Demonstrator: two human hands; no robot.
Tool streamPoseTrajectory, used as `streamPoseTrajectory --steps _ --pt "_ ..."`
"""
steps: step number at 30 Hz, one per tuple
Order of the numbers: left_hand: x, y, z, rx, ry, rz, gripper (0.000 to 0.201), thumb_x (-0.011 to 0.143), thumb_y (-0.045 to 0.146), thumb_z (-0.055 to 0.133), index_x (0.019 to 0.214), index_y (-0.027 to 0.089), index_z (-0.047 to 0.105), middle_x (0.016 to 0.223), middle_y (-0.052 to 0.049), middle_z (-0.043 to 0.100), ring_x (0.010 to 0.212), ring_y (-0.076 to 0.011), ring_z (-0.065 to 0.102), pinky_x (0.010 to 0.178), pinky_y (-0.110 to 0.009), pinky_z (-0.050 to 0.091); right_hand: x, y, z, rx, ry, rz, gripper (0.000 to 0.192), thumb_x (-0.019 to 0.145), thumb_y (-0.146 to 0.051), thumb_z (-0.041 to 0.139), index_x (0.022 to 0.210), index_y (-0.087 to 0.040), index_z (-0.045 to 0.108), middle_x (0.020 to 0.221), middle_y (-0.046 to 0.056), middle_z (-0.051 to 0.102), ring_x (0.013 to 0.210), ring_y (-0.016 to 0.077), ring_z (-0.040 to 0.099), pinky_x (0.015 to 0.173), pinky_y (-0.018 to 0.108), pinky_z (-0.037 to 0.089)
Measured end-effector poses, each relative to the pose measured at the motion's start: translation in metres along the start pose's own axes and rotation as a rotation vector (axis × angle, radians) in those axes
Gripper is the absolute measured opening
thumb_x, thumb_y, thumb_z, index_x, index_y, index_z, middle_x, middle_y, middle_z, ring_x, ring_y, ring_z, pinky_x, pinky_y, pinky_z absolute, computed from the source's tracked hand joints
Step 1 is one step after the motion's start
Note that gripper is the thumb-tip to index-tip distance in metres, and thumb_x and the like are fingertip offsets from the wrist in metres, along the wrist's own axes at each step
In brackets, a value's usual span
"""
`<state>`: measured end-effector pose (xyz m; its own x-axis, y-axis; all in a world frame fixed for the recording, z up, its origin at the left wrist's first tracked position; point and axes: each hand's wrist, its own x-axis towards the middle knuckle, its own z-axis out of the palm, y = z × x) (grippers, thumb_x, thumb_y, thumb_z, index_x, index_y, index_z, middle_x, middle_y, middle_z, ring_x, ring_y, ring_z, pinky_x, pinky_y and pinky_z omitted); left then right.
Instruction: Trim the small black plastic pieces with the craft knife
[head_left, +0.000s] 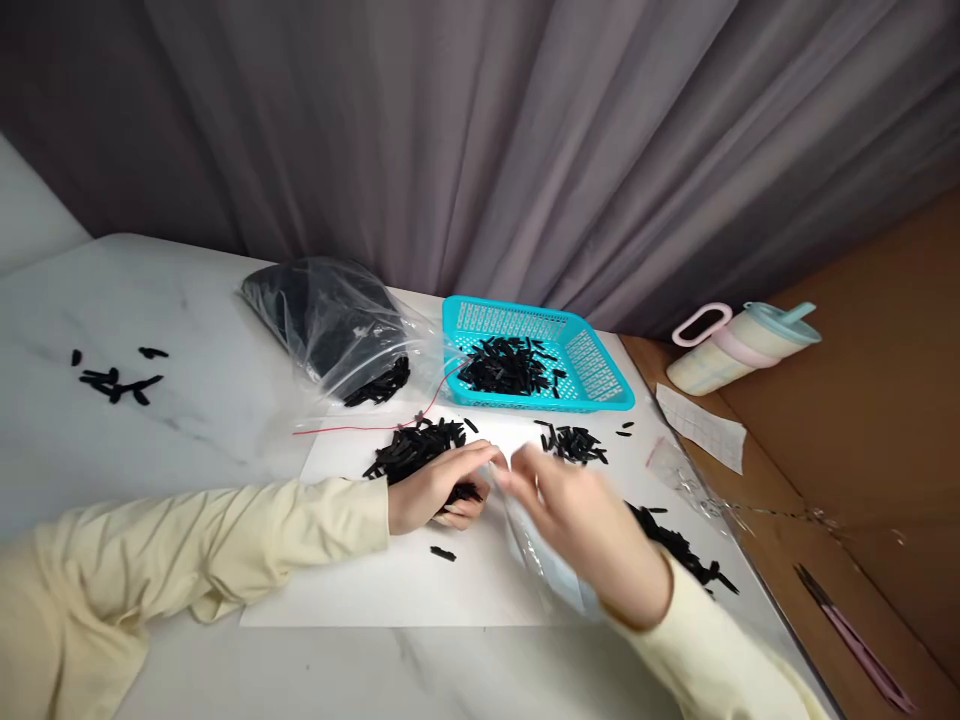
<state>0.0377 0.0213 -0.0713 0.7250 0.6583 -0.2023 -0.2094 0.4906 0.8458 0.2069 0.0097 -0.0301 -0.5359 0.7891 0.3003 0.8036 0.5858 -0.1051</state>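
My left hand (pixel 431 490) is curled around several small black strip-like pieces (pixel 463 493), its fingertips meeting the mouth of a clear plastic bag (pixel 534 560). Slightly blurred, my right hand (pixel 589 520) pinches that bag's upper edge, and the bag hangs below it over a white sheet of paper (pixel 337 597). Just behind my left hand is a pile of black pieces (pixel 412 448). One loose piece (pixel 443 553) lies in front. Smaller heaps sit beyond my right hand (pixel 574 443) and to its right (pixel 679 545).
A turquoise basket (pixel 540 403) holds more black pieces. Left of it rests a large clear bag (pixel 322 315) of dark contents, with a red thread (pixel 360 429) nearby. On the right are a tumbler (pixel 720 352), a paper slip (pixel 703 428) and a pink-handled tool (pixel 855 640).
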Motion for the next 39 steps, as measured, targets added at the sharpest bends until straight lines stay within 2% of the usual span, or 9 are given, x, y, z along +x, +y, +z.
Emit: streamPoseTrajectory --steps 2,4,9,12,16,19,26,32,39 --pt "-0.001 0.000 0.000 0.016 0.015 0.009 0.027 0.089 0.046 0.037 0.086 0.020 0.043 0.052 0.009 0.032 0.040 -0.0049 0.020 0.037 -0.015 0.015 -0.021 -0.019 0.011 -0.081 -0.012 0.006 0.053 0.098 -0.051 0.018 0.079 -0.016 0.053 0.043 0.000 0.054 0.030 0.0163 0.050 0.036 0.026 0.017" --pt "-0.002 0.000 0.001 0.078 0.019 0.022 0.029 0.090 0.047 0.036 0.089 0.020 0.045 0.052 0.008 0.031 0.039 -0.0052 0.021 0.037 -0.016 0.015 -0.031 -0.030 0.021 -0.118 0.011 0.008 0.055 0.099 -0.047 0.017 0.074 -0.015 0.053 0.039 0.000 0.052 0.027 0.0161 0.049 0.035 0.026 0.015" --pt "-0.005 0.001 0.002 0.185 -0.031 0.054 0.034 0.092 0.050 0.032 0.095 0.019 0.045 0.046 0.009 0.030 0.038 -0.0063 0.019 0.038 -0.019 0.013 -0.029 -0.038 0.035 -0.042 0.093 0.015 0.054 0.101 -0.038 0.014 0.076 -0.014 0.056 0.040 0.002 0.053 0.027 0.0146 0.047 0.036 0.027 0.014" --pt "-0.005 -0.001 0.002 0.152 -0.047 0.043 0.032 0.092 0.049 0.034 0.096 0.019 0.045 0.046 0.010 0.027 0.038 -0.0056 0.016 0.038 -0.019 0.011 -0.032 -0.044 0.038 0.376 0.039 0.196 0.048 0.100 -0.041 0.020 0.072 -0.017 0.051 0.045 0.000 0.051 0.031 0.0116 0.042 0.037 0.025 0.018" --pt "-0.002 -0.002 0.002 0.148 0.007 0.000 0.031 0.086 0.049 0.049 0.094 0.020 0.045 0.049 0.011 0.030 0.037 -0.0033 0.015 0.037 -0.016 0.011 -0.039 -0.049 0.039 1.262 -0.184 0.664 0.046 0.093 -0.055 0.032 0.062 -0.021 0.037 0.038 -0.008 0.035 0.029 0.0070 0.027 0.032 0.019 0.021" --pt "0.001 -0.003 0.002 0.170 0.010 0.027 0.032 0.081 0.047 0.058 0.093 0.020 0.044 0.044 0.015 0.023 0.037 -0.0030 0.012 0.036 -0.014 0.012 -0.043 -0.041 0.039 1.519 -0.195 0.775 0.047 0.087 -0.060 0.041 0.063 -0.020 0.040 0.038 -0.009 0.039 0.028 0.0052 0.026 0.029 0.017 0.017" --pt "0.002 -0.005 0.003 0.189 -0.002 0.004 0.035 0.081 0.052 0.054 0.081 0.019 0.043 0.041 0.015 0.025 0.035 -0.0023 0.012 0.033 -0.014 0.012 -0.053 -0.018 0.040 1.323 -0.086 0.591 0.041 0.090 -0.052 0.045 0.066 -0.018 0.047 0.039 -0.009 0.039 0.031 0.0046 0.027 0.034 0.018 0.022" --pt "0.000 -0.007 0.002 0.279 -0.043 -0.058 0.047 0.086 0.055 0.045 0.064 0.013 0.050 0.040 0.012 0.024 0.034 -0.0025 0.015 0.034 -0.019 0.012 -0.056 -0.017 0.041 1.204 -0.065 0.506 0.034 0.094 -0.041 0.041 0.070 -0.018 0.050 0.040 -0.008 0.041 0.032 0.0058 0.030 0.039 0.020 0.028" --pt "-0.003 -0.007 0.001 0.246 -0.113 -0.055 0.044 0.084 0.051 0.051 0.062 0.013 0.048 0.040 0.013 0.020 0.034 -0.0024 0.014 0.034 -0.020 0.010 -0.056 -0.015 0.040 1.179 -0.106 0.439 0.029 0.094 -0.038 0.041 0.077 -0.017 0.053 0.043 -0.008 0.044 0.035 0.0071 0.037 0.043 0.020 0.033"
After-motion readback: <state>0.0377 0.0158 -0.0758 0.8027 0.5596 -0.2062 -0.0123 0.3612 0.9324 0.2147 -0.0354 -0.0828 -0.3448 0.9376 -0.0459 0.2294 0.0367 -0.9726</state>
